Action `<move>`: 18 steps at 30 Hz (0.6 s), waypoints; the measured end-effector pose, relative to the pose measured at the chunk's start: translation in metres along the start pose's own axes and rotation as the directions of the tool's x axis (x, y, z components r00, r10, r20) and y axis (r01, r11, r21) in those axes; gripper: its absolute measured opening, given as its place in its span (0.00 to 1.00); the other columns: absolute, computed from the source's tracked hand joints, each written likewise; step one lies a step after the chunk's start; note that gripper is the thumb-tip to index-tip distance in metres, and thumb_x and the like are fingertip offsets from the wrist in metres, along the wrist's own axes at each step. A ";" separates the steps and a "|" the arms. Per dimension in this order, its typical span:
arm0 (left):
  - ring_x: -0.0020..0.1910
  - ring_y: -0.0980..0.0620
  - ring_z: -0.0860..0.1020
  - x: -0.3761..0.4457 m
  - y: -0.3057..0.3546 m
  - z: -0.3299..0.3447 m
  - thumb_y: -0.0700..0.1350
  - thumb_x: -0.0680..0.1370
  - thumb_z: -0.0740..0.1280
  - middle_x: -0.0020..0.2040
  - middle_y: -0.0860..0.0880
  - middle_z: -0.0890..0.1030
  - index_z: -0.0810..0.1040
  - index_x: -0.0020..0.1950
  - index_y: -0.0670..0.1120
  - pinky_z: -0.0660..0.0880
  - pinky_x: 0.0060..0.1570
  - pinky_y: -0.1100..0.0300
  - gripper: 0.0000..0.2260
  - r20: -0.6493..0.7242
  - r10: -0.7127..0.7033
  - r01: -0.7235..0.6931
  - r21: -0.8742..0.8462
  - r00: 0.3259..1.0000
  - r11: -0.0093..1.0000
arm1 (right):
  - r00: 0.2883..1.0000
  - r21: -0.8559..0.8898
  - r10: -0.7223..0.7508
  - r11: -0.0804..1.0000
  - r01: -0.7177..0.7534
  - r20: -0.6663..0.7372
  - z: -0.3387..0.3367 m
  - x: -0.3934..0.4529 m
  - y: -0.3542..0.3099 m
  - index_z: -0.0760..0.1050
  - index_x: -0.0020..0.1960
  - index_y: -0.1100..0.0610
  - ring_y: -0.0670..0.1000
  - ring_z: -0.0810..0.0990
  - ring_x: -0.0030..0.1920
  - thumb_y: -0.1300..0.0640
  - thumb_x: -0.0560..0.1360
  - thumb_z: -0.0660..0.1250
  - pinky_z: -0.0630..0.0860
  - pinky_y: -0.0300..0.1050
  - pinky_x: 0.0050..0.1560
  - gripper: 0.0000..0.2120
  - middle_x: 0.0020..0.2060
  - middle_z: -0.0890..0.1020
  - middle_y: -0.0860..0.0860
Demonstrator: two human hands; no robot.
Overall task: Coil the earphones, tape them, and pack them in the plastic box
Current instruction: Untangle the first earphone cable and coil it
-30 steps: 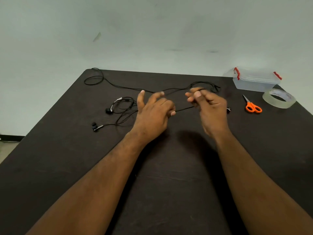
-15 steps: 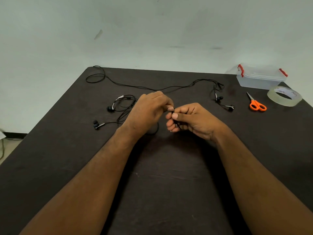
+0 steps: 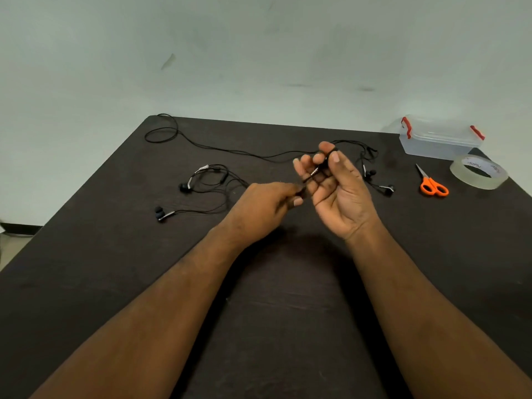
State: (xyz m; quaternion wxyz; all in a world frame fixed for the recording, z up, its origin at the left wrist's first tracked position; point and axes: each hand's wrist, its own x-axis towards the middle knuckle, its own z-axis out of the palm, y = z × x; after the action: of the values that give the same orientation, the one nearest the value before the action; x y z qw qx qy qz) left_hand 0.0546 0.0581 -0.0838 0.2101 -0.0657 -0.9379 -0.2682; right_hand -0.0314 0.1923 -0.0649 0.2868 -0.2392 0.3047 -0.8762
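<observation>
Two bare hands work above the middle of a dark tabletop (image 3: 273, 326). The right hand (image 3: 342, 194) is raised with its palm turned toward the camera; its thumb and forefinger are closed on a black earphone cable (image 3: 315, 170), whose metal plug end slants down across the fingers. The left hand (image 3: 264, 204) sits lower and just to the left of the right hand, knuckles up, its fingertips pinched on the lower end of that same cable. The two hands are close together but not touching.

Two sets of earphones can be counted. The held set (image 3: 230, 149) trails away from the right hand: its thin cord runs left across the far side of the tabletop to a loop at the far left corner, and its two earbuds (image 3: 380, 182) lie just right of the right hand. The second set (image 3: 207, 182) lies loosely tangled to the left of the left hand, with two earbuds showing at its left side.

Well to the right of the right hand stand three single items: one clear plastic box (image 3: 440, 141) with two red latches and its lid on, at the far right corner; one roll of clear tape (image 3: 478, 175) lying flat just in front of the box; and one pair of orange-handled scissors (image 3: 431, 182) just left of the tape.
</observation>
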 end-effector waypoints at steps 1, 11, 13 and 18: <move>0.40 0.51 0.78 0.000 -0.001 -0.001 0.49 0.80 0.64 0.40 0.51 0.80 0.79 0.49 0.44 0.74 0.40 0.55 0.09 0.037 -0.025 0.023 0.056 0.999 0.998 | 0.998 -0.135 -0.064 0.989 0.061 -0.017 -0.006 0.003 -0.002 0.82 0.45 0.59 0.53 0.83 0.47 0.61 0.74 0.64 0.76 0.50 0.60 0.08 0.37 0.82 0.52; 0.36 0.56 0.73 -0.001 -0.012 -0.014 0.40 0.75 0.69 0.37 0.49 0.77 0.81 0.44 0.44 0.70 0.37 0.61 0.02 -0.260 0.073 -0.075 0.000 0.963 0.997 | 0.922 -0.753 0.388 0.608 -0.252 0.004 -0.016 -0.007 -0.006 0.81 0.46 0.63 0.52 0.81 0.34 0.63 0.76 0.65 0.80 0.43 0.40 0.06 0.39 0.84 0.58; 0.37 0.55 0.74 -0.001 -0.007 -0.015 0.38 0.76 0.69 0.38 0.47 0.79 0.82 0.44 0.42 0.71 0.39 0.65 0.03 -0.299 0.078 -0.112 -0.098 0.951 0.989 | 0.874 -0.621 0.485 0.698 -0.358 0.040 -0.015 -0.010 -0.010 0.82 0.45 0.62 0.53 0.83 0.36 0.60 0.72 0.67 0.81 0.48 0.46 0.07 0.38 0.84 0.58; 0.43 0.61 0.75 -0.001 -0.002 -0.012 0.35 0.79 0.63 0.43 0.51 0.79 0.82 0.52 0.41 0.69 0.46 0.69 0.08 -0.296 0.084 -0.142 -0.179 0.952 0.974 | 0.853 -0.388 0.475 0.844 -0.371 0.215 -0.007 -0.015 -0.002 0.83 0.47 0.61 0.53 0.84 0.40 0.57 0.69 0.70 0.73 0.60 0.60 0.10 0.39 0.85 0.57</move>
State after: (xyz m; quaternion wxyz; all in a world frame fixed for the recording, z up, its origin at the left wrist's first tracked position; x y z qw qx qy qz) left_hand 0.0598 0.0500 -0.0756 0.3511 -0.1005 -0.8609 -0.3542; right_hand -0.0254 0.2063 -0.0721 0.4737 -0.3414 0.4458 -0.6784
